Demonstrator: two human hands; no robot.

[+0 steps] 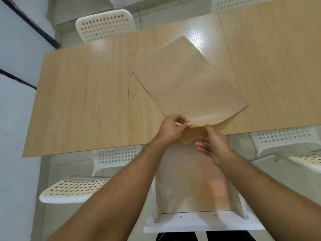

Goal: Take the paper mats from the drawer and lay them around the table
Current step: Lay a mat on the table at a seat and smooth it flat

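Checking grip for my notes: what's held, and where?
Both hands, left hand and right hand, pinch the paper mats at their near edge, which curls upward.

Bright, table (pixel 86 94) glare, warped edges

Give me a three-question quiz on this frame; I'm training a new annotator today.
1. True or false: the mats lie flat on the table.
2. Which hands pinch the mats' near edge? A) left only B) right only C) both
3. The open drawer looks ____.

Key: 1 false, the near edge is lifted and curled. 2 C. 3 empty.
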